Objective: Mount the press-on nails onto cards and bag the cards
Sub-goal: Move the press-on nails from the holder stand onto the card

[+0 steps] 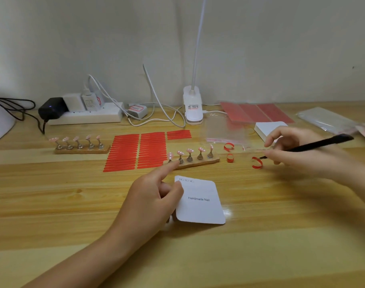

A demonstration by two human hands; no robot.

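The left hand [154, 196] pinches the card [199, 201] at mid-frame. The right hand [298, 150] grips black tweezers [314, 144] — best hold the card flat, and stick slowly.

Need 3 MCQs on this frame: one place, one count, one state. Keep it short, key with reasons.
1. Where is the white card printed "Handmade Nail"?
A. on the power strip
B. on the table in front of the nearer nail stand
C. inside the clear bag

2. How many nails are on the nearer nail stand?
A. three
B. five
C. eight

3. What is the right hand doing?
A. gripping black tweezers
B. lying flat and empty
C. holding the lamp

Key: B, the card lies on the wood below the stand, held at its edge by the left hand; B, five pink nails stand in a row; A, the fingers are closed on the tweezers.
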